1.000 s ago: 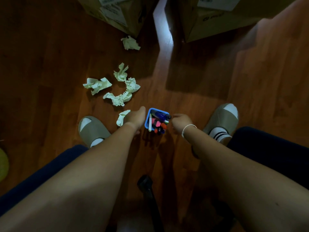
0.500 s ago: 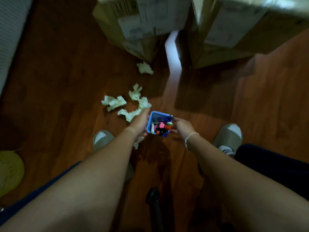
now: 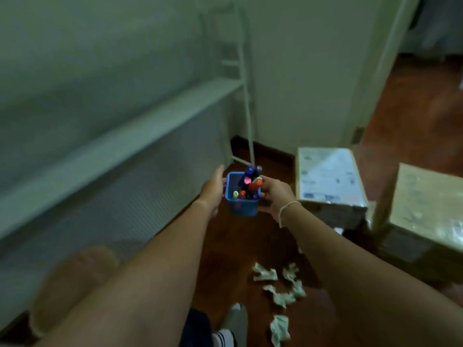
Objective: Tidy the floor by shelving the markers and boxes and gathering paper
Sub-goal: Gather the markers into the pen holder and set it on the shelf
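A small blue square cup (image 3: 241, 207) full of coloured markers (image 3: 251, 183) is held in the air above the wooden floor. My left hand (image 3: 212, 192) presses its left side and my right hand (image 3: 275, 196) grips its right side. The cup is upright, in front of a white metal shelf rack (image 3: 140, 135) on the left. Several crumpled pale paper balls (image 3: 280, 289) lie on the floor below my right forearm. Two cardboard boxes stand at the right, one with a white label top (image 3: 328, 176) and one brown (image 3: 426, 211).
A white wall and a door frame (image 3: 375, 71) rise behind the boxes. A tan round object (image 3: 72, 284) sits low at the left by the rack. My slippered foot (image 3: 235, 321) is at the bottom.
Both hands have lifted the cup of markers off the floor, and my view has swung up from the floor to the white rack and wall.
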`<action>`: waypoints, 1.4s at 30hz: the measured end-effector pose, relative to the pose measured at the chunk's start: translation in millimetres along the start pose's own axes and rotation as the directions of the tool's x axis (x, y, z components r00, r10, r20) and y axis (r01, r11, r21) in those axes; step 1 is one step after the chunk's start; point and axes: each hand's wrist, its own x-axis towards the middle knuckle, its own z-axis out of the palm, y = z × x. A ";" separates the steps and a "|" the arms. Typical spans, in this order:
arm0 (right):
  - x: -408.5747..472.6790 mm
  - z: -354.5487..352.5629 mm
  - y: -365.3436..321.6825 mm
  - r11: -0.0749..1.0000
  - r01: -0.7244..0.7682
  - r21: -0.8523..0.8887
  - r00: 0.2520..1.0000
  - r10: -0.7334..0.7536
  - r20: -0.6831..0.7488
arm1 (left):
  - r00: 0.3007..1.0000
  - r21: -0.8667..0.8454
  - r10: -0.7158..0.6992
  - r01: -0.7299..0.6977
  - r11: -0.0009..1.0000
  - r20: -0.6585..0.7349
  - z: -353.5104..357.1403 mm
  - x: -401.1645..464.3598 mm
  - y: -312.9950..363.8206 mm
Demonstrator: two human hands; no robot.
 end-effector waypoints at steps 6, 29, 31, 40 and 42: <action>-72.6 148.3 -48.8 0.989 0.143 0.025 0.966 -0.145 0.216 | 0.957 -0.224 0.137 -0.197 0.955 -0.256 -138.1 -73.8 62.8; -224.1 491.2 68.6 0.952 0.258 -0.165 0.738 -0.084 0.670 | 0.724 -0.391 0.095 -0.472 0.790 -0.683 -462.3 -204.0 -20.9; -221.5 504.8 77.1 0.955 0.254 -0.154 0.725 -0.083 0.684 | 0.719 -0.389 0.085 -0.467 0.794 -0.690 -477.5 -197.5 -28.3; -168.2 587.1 131.5 0.923 0.309 -0.229 0.700 -0.058 0.712 | 0.738 -0.466 -0.013 -0.413 0.782 -0.675 -555.3 -128.3 -75.3; -159.7 600.9 141.0 0.922 0.315 -0.224 0.694 -0.062 0.717 | 0.751 -0.502 -0.029 -0.412 0.760 -0.660 -570.6 -111.2 -81.7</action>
